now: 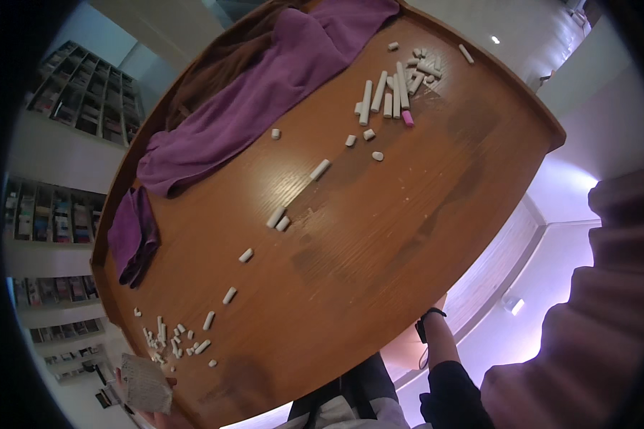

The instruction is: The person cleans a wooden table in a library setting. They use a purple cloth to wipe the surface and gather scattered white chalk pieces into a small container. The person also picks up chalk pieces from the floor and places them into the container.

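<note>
My left hand (154, 418) grips a worn, grey-white, box-shaped object (146, 383) at the desk's lower left corner. Just above it, many short white chalk pieces (163, 332) lie scattered on the wooden desk (343, 257). A loose line of chalk pieces (246, 255) runs from there towards the far right, where longer white chalk sticks (366, 103) and a pink chalk piece (407, 118) lie in a group. Of my right arm, the dark sleeve, forearm and a black wristband show beside the near desk edge; the desk hides my right hand.
A purple cloth (236, 120) and a brown cloth (214, 69) lie along the desk's raised far rim (119, 185). A smaller folded purple cloth (134, 236) is at the left. Shelves (88, 91) stand beyond; a pinkish curtain (569, 332) hangs at the right.
</note>
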The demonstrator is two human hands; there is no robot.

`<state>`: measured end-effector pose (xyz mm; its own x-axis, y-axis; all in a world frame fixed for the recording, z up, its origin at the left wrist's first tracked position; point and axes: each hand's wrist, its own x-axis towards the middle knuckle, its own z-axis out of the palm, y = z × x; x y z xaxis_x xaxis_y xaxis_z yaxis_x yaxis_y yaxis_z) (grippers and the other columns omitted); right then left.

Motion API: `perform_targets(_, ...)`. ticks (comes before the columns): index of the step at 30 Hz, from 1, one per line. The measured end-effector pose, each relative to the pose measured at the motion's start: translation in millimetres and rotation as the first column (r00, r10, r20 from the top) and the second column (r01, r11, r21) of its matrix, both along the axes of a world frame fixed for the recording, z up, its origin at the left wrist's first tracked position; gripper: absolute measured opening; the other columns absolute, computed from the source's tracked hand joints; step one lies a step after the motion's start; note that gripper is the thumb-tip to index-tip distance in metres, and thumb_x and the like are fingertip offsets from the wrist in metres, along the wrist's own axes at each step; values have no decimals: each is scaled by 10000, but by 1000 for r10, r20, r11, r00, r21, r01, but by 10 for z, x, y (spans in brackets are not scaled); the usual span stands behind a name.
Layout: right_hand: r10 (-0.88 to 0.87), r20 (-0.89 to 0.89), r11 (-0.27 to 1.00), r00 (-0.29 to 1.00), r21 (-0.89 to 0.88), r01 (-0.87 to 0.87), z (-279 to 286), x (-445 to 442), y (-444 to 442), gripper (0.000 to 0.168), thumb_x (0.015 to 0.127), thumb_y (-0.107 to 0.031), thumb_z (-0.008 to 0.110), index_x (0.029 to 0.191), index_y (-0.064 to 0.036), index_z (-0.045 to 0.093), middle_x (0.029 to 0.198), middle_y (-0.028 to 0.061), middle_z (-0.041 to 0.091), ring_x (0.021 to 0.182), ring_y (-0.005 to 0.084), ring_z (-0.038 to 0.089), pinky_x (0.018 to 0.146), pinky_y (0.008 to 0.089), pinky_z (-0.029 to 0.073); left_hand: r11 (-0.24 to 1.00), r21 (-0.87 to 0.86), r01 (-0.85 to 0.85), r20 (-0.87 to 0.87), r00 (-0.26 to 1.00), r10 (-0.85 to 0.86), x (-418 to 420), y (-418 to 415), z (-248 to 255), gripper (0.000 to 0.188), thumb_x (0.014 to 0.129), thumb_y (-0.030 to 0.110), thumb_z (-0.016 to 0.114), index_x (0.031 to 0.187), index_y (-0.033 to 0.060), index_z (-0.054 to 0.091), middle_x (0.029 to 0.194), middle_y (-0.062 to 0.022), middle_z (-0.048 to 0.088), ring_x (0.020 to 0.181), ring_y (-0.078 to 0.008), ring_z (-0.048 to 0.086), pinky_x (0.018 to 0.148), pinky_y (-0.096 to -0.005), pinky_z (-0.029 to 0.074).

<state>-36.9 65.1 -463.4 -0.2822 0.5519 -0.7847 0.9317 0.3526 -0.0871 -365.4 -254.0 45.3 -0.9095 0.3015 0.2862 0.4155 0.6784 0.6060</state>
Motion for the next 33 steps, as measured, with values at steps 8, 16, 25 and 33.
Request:
perform_targets(8, 77, -55, 995, 996, 73, -73, -598, 419, -311, 714, 782, -582, 367, 1304, -111, 248, 1322, 93, 313, 1229, 289, 252, 1011, 459, 146, 993, -101, 55, 51, 997, -50, -93, -23, -241, 225, 821, 128, 520, 1021, 68, 603, 963, 7, 627, 815, -97, 594, 639, -199, 454)
perform_targets(16, -129, 103, 987, 986, -85, 138, -515, 1243, -433, 913, 695, -699, 391, 1338, -99, 147, 1371, 128, 195, 1275, 299, 137, 1021, 478, 78, 929, 350, 123, 299, 925, -235, 135, 318, -443, 516, 835, 374, 386, 1174, -13, 341, 1066, -171, 466, 906, -274, 505, 835, -401, 400)
perform_targets(25, -196, 104, 920, 975, -325, 220, -317, 1709, -270, 625, 704, -473, 395, 1190, -97, 280, 1242, 103, 294, 1170, 269, 242, 969, 418, 178, 946, 324, -8, 311, 945, -99, 709, 87, -497, 654, 729, 297, 557, 1247, 26, 263, 1189, -139, 354, 1052, -258, 406, 923, -386, 339)
perform_targets(33, -285, -405, 901, 869, -421, 100, 974, 874, 194, 326, 748, -220, 383, 1031, -90, 478, 1088, 99, 473, 1052, 239, 413, 921, 340, 291, 991, 107, -85, 109, 991, 73, 848, 43, -739, 805, 668, 311, 649, 1286, 66, 195, 1286, -105, 228, 1158, -243, 297, 979, -379, 294)
